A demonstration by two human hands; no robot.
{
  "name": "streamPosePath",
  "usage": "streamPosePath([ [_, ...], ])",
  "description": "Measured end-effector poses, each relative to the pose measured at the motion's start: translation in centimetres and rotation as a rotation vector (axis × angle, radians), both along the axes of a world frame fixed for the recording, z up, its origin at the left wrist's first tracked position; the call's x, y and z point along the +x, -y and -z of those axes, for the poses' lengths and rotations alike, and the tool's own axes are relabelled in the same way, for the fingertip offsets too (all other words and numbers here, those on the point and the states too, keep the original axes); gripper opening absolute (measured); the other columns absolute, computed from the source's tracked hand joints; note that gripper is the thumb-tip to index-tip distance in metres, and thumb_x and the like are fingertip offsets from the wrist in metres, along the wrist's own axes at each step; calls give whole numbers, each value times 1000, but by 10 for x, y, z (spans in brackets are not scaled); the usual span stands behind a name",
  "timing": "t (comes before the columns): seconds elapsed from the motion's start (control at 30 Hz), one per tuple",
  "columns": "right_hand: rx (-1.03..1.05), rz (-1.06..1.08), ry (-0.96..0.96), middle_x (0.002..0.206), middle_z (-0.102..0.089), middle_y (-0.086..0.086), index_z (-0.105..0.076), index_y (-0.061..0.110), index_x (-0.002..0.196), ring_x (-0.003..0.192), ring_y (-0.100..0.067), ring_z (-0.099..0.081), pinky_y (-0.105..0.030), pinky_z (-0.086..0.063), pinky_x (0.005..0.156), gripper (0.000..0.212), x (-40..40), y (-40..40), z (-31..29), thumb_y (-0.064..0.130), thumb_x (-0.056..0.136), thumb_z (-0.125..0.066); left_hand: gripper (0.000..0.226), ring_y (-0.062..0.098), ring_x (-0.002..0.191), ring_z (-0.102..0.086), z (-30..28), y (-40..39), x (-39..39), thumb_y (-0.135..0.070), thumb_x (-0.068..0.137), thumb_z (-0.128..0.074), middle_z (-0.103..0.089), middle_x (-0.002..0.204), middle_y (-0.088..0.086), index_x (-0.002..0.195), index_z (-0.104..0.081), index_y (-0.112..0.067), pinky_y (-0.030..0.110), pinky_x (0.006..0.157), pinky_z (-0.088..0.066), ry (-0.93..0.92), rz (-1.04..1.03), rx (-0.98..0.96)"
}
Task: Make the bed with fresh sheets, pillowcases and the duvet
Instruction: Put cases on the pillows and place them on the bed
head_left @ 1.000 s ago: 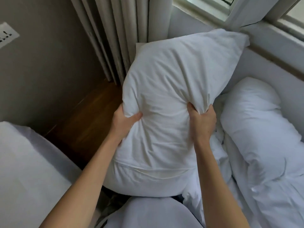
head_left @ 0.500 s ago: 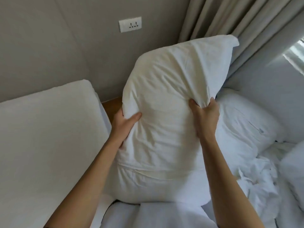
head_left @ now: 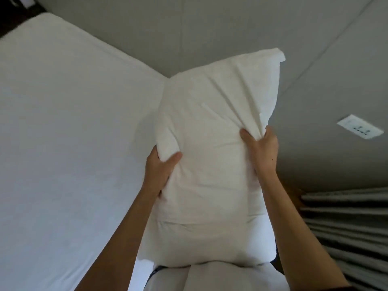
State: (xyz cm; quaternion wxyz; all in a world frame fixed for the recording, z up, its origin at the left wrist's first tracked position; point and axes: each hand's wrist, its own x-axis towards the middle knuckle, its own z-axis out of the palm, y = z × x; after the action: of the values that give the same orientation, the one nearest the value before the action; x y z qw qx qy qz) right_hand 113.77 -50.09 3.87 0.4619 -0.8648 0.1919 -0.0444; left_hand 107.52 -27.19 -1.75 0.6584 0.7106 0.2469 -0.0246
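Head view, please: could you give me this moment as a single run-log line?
left hand: grips pillow | right hand: grips pillow | pillow: held up beside bed | wall socket: right

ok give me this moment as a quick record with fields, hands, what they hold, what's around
left hand: left hand grips the pillow's left edge, thumb on the front
right hand: right hand pinches a bunch of fabric at the pillow's right edge
held thing: white pillow, upright, lifted in front of the person
bed: white mattress to the left, flat and bare of bedding in view
wall: grey wall behind the pillow, with a socket on the right
curtain: grey curtain at the lower right
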Motion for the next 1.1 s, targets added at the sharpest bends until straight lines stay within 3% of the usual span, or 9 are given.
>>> streamPosePath([
  [0.17, 45, -310, -45, 95, -63, -3, -56, 10, 103, 91, -26, -60, -35, -47, 80, 38, 110, -60, 34, 39, 81, -69, 59, 18, 108, -60, 21, -30, 37, -33, 78, -77, -62, 122, -1, 130, -55, -17, 37, 95, -49, -85, -341, 92],
  [0.4, 262, -698, -167, 85, -45, 23, -50, 16, 106, 74, 0, -46, 4, -32, 59, 28, 285, -101, 94, 24, 87, -68, 53, 9, 95, -63, 59, -5, 150, -39, 72, -76, -67, 108, -7, 118, -60, -19, 29, 78, -51, -179, -701, 138],
  [0.5, 271, -793, -165, 85, -55, 18, -55, 14, 100, 73, 1, -53, -3, -38, 63, 26, 362, -113, 100, 26, 84, -71, 51, 8, 96, -62, 58, 7, 211, -36, 76, -77, -66, 107, -9, 120, -58, -19, 29, 80, -51, -233, -802, 136],
  [0.63, 205, -881, -162, 84, -60, 4, -53, 7, 95, 70, -10, -57, -24, -50, 65, 37, 452, -149, 124, 35, 80, -73, 43, -7, 89, -55, 75, 1, 292, -30, 81, -74, -59, 99, -20, 118, -53, -24, 14, 71, -43, -211, -922, 160],
  [0.7, 119, -908, -151, 90, -63, -4, -51, 8, 98, 78, -22, -62, -34, -53, 68, 47, 494, -175, 151, 44, 77, -72, 46, 1, 91, -58, 101, -14, 328, -34, 80, -74, -61, 103, -16, 120, -53, -22, 19, 77, -46, -230, -951, 161],
  [0.8, -83, -953, -208, 106, -63, -9, -50, 9, 111, 93, -26, -62, -33, -48, 75, 50, 550, -209, 220, 42, 80, -70, 72, 22, 107, -60, 176, -47, 370, -52, 72, -71, -62, 121, -1, 131, -48, -19, 40, 94, -49, -405, -884, 87],
  [0.93, -408, -1143, -389, 133, -50, -16, -40, 8, 135, 121, -33, -49, -37, -41, 95, 60, 579, -216, 345, 37, 87, -62, 89, 36, 132, -41, 287, -48, 391, -46, 84, -66, -37, 147, 18, 152, -16, -18, 43, 108, -34, -725, -596, 82],
  [1.0, -482, -1159, -411, 140, -43, -16, -33, 11, 143, 128, -33, -40, -38, -34, 103, 62, 571, -196, 397, 40, 92, -52, 88, 37, 134, -36, 326, -26, 393, -49, 88, -60, -31, 149, 18, 153, -9, -20, 45, 106, -33, -736, -508, 188],
  [1.1, -433, -1075, -235, 142, -41, -13, -35, 13, 144, 131, -29, -37, -37, -28, 107, 61, 569, -171, 437, 46, 94, -47, 89, 32, 140, -27, 360, -1, 395, -56, 88, -54, -23, 155, 13, 153, -4, -22, 45, 107, -32, -655, -557, 307],
])
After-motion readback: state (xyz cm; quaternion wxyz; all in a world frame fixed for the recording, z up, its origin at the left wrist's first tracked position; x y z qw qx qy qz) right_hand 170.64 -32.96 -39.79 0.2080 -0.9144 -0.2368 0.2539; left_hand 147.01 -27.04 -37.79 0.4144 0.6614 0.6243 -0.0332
